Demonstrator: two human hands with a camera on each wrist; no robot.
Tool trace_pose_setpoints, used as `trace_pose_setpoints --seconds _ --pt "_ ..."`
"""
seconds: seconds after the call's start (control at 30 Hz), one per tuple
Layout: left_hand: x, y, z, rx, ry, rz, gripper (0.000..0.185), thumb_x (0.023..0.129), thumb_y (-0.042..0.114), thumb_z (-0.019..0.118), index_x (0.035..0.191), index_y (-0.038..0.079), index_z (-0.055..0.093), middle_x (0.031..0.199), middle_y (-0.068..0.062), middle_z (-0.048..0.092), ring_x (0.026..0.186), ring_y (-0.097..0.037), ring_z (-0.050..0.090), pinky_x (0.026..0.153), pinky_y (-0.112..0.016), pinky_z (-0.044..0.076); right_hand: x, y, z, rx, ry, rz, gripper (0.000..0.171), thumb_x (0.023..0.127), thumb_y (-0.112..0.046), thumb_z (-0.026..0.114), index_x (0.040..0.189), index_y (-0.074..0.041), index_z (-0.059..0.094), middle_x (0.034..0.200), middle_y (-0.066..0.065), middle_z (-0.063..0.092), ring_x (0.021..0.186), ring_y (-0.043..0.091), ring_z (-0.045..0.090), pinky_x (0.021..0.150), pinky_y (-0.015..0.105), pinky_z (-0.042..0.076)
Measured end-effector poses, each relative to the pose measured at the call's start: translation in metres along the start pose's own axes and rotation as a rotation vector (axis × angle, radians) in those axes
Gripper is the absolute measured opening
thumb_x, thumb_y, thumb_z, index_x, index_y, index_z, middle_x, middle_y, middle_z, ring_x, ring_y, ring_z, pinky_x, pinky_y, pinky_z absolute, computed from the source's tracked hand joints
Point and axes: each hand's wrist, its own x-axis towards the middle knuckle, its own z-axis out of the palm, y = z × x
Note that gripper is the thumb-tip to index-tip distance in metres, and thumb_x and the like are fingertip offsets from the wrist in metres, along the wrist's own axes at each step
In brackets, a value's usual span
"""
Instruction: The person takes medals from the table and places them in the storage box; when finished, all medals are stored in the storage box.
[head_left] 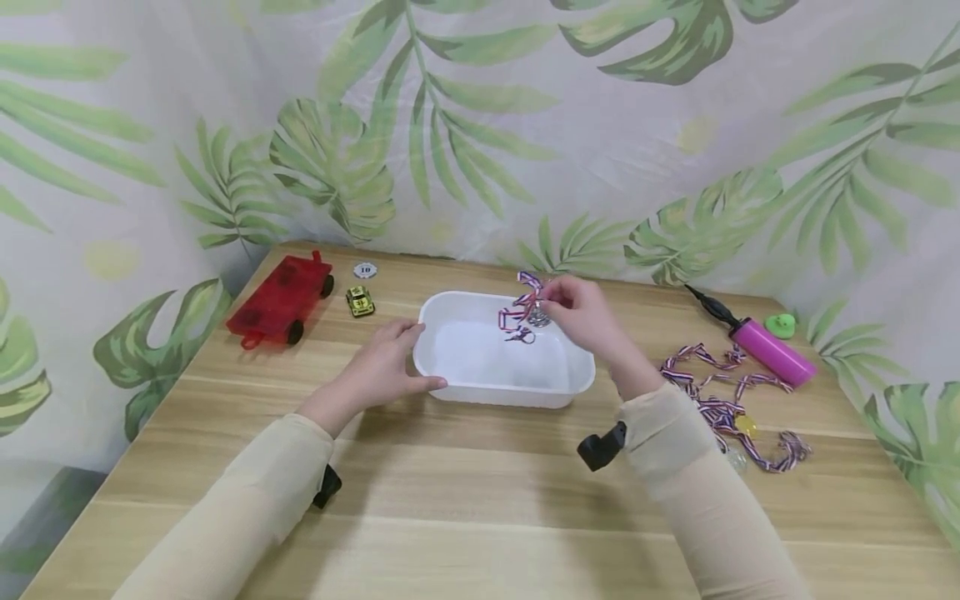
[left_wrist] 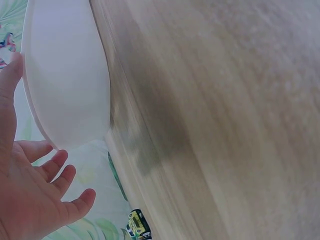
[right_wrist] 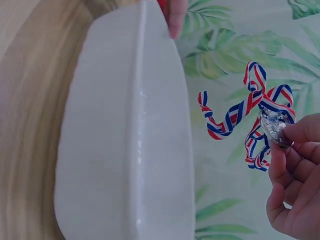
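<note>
A white plastic tub (head_left: 487, 397) sits on the wooden table in front of me. My left hand (head_left: 381, 365) holds its left end, with the thumb on the near rim and the index fingertip at the corner; the other fingers spread loosely off it in the left wrist view. Above the tub's far right part, my right hand (head_left: 583, 315) pinches a silver medal (right_wrist: 274, 126) between thumb and fingers. The medal's red, white and blue striped ribbon (right_wrist: 240, 112) hangs in loose loops beside it, over the tub in the head view.
To the right lie tangled striped ribbons (head_left: 720, 410) with a gold medal (head_left: 746, 426), a pink hand pump (head_left: 772, 350) and a green rubber duck (head_left: 781, 325). On the left are a red toy cart (head_left: 279, 302), a yellow toy car (head_left: 360, 301) and a round "10" tag (head_left: 365, 270).
</note>
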Motion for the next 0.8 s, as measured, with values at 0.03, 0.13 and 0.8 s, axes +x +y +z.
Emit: trace_pose_setpoints --seconds 0.03,0.13,0.8 --pt "0.0 0.0 0.0 0.0 0.002 -0.002 0.094 0.07 0.052 0.073 0.135 -0.006 0.037 0.136 -0.024 0.036 0.123 -0.039 0.034 0.102 -0.051 0.03 0.003 0.0 0.006 -0.004 -0.008 0.004 0.007 0.084 0.002 0.056 0.089 0.005 0.059 0.077 0.01 0.056 0.068 0.016 0.047 0.061 0.024 0.041" --pt "0.0 -0.002 0.0 -0.004 0.007 -0.001 0.095 0.07 0.052 0.073 0.135 -0.006 0.038 0.136 -0.024 0.036 0.123 -0.039 0.034 0.102 -0.051 0.029 0.01 0.001 0.023 -0.023 -0.039 0.02 0.007 0.084 0.0 0.057 0.088 0.004 0.06 0.074 0.007 0.054 0.068 0.017 0.047 0.06 0.025 0.041" --pt "-0.003 0.002 -0.001 -0.012 0.025 0.009 0.093 0.069 0.05 0.074 0.135 -0.006 0.039 0.136 -0.024 0.037 0.122 -0.039 0.036 0.101 -0.052 0.03 0.043 -0.003 0.115 -0.283 -0.214 0.126 0.003 0.082 -0.007 0.062 0.083 -0.003 0.062 0.08 0.005 0.061 0.073 0.016 0.054 0.067 0.025 0.046"
